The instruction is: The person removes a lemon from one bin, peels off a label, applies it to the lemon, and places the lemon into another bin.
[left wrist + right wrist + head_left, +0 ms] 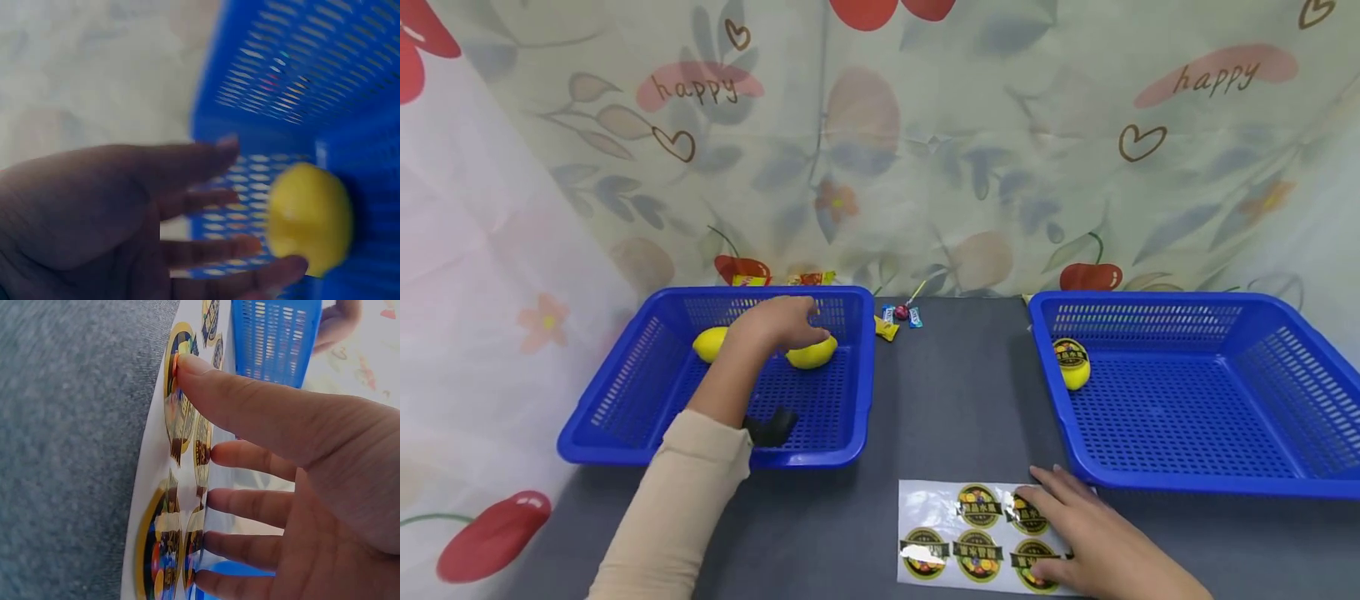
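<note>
My left hand (782, 323) reaches into the left blue basket (867, 392), its fingers spread apart. Just under it lies a yellow lemon (812, 354); in the left wrist view one fingertip overlaps the lemon (309, 219), with nothing held. A second lemon (708, 343) sits further left in that basket, partly behind the arm. On the table, my right hand (1093, 537) rests with spread fingers on a white sheet of round black-and-gold stickers (947, 500). In the right wrist view its thumb touches a sticker (178, 400). One spot at the sheet's upper left has no sticker.
The right blue basket (1195, 485) holds a yellow lemon (1077, 377) bearing a round sticker (1070, 353). Wrapped candies (887, 328) and a lollipop (902, 312) lie at the back between the baskets. A black object (775, 427) shows beside the left sleeve. Patterned curtain closes off the back.
</note>
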Available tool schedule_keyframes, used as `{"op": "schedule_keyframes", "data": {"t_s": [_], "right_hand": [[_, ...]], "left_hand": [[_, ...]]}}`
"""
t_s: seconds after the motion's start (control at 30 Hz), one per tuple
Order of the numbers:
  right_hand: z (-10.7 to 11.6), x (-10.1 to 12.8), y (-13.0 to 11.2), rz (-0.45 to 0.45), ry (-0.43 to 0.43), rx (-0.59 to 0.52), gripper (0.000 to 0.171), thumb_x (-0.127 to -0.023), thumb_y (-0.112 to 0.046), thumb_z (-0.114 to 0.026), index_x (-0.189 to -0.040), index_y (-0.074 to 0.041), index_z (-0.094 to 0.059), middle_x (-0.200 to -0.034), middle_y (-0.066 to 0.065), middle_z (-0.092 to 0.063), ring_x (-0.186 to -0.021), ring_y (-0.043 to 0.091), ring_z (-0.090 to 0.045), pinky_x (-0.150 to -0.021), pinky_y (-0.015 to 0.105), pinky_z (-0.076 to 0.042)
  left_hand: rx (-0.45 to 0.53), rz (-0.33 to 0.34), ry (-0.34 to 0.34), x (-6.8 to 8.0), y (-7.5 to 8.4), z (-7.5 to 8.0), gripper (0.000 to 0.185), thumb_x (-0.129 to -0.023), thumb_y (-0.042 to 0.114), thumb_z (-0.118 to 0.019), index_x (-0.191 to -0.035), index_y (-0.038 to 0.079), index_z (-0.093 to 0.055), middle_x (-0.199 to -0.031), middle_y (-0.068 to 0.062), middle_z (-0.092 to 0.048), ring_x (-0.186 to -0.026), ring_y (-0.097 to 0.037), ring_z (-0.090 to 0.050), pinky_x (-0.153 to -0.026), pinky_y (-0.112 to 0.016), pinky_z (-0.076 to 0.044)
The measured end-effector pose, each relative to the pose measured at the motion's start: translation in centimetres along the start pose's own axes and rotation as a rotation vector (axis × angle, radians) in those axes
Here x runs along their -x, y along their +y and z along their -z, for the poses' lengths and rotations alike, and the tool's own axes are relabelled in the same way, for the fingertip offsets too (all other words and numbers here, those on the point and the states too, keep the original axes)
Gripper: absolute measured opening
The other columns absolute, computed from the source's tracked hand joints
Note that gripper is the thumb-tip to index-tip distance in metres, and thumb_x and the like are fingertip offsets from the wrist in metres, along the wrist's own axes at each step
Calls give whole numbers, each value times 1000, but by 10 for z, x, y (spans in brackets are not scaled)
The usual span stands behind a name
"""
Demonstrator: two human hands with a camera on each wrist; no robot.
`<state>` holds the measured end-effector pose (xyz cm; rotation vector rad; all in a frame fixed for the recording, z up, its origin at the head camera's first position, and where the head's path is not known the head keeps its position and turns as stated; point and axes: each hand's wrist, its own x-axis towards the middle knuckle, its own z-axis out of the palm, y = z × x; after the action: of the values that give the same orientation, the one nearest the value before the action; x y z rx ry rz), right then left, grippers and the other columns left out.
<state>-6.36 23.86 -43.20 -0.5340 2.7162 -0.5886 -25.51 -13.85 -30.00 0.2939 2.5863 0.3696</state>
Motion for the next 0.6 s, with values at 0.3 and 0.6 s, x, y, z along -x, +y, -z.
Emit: {"op": "schedule_keyframes", "data": {"t_s": [0.3,0.6], "right_hand": [[-1,0,7,46,51,16,81,-72,-51,-85,-137,-10,-59,-147,19,-47,-135,49,-39,-102,63,-38],[0,-1,8,73,64,5,79,-73,-51,-84,-137,-12,-60,-147,17,-47,-136,47,-38,-101,61,-40]], "left_hand": [[-81,-12,-111,-42,-24,-20,43,-98,28,-62,-139,15,-56,-148,-19,-36,-125,-37,-44,-99,-53,-42],[-188,75,-162,-40,-28,-25,33,-87,23,-79,-116,15,-65,-121,-13,-51,-106,-30,-49,-88,-45,-46]]}}
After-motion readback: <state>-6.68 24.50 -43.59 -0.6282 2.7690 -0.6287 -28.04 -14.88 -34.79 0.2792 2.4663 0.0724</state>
